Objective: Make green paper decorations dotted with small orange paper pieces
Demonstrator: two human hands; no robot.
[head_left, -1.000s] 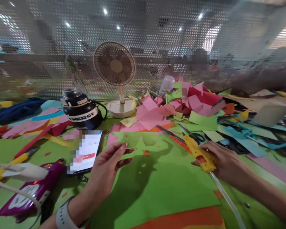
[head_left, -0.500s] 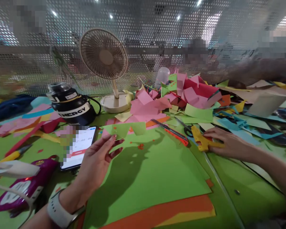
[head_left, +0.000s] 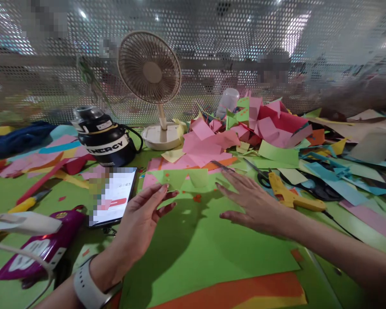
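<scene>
My left hand (head_left: 138, 223), wearing a white-banded watch (head_left: 89, 285), pinches a small light-green paper piece (head_left: 197, 178) between thumb and fingers. This piece has an angular, folded-looking outline and orange dots. Below it lies a large green paper sheet (head_left: 218, 253) dotted with tiny orange scraps. My right hand (head_left: 251, 199) is open above the sheet's right side, fingers spread and nothing in them. It mostly covers a utility knife, whose blade end (head_left: 221, 165) shows past the fingers. To its right rest a yellow glue gun (head_left: 286, 193) and black-handled scissors (head_left: 263, 178).
A fan (head_left: 152, 73) and a black bottle (head_left: 106, 146) stand at the back. Colourful paper scraps (head_left: 209, 143) pile up behind the sheet. On the left are a phone (head_left: 117, 195), a purple device (head_left: 48, 244) and a yellow-handled tool (head_left: 17, 208). A perforated screen (head_left: 212, 56) rises behind.
My right hand has let go of the glue gun, which now lies on the table farther right, and has moved left over the sheet. My left hand keeps its pinch on the green paper piece.
</scene>
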